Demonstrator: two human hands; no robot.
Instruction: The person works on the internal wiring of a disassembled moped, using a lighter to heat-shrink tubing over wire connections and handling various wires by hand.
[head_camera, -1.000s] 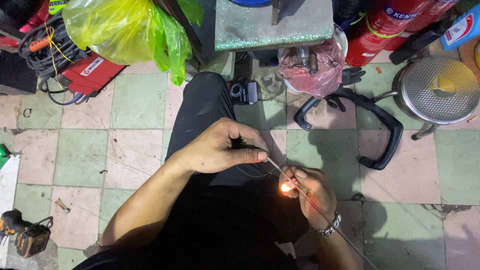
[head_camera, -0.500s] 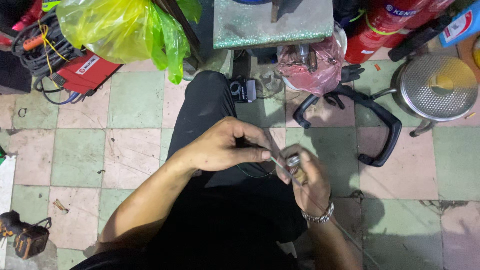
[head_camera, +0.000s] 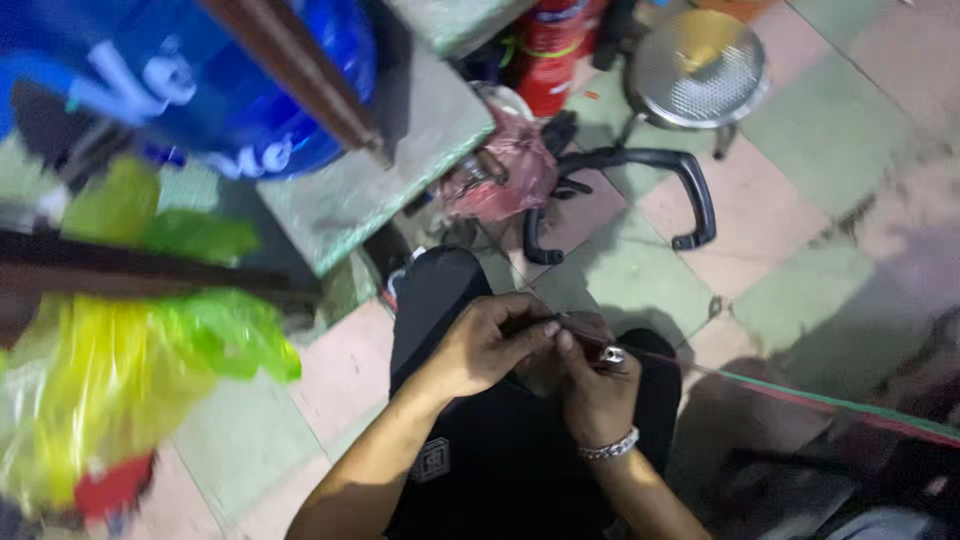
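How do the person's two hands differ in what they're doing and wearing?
The left hand has a bare wrist, while the right hand wears a silvery bracelet. The left hand pinches a thin dark piece at its fingertips; the right hand closes around a small shiny metal part. The left hand reaches in from the side, the right from below. Both meet over the lap in dark trousers.

Head camera looks down, tilted, close over the lap (head_camera: 500, 470).

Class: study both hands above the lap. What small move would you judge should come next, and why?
Probably steady the small metal piece in the right hand first. The left hand pinches a thin rod right against it, fingertips crowded together over the knees, and blur hides their exact contact.
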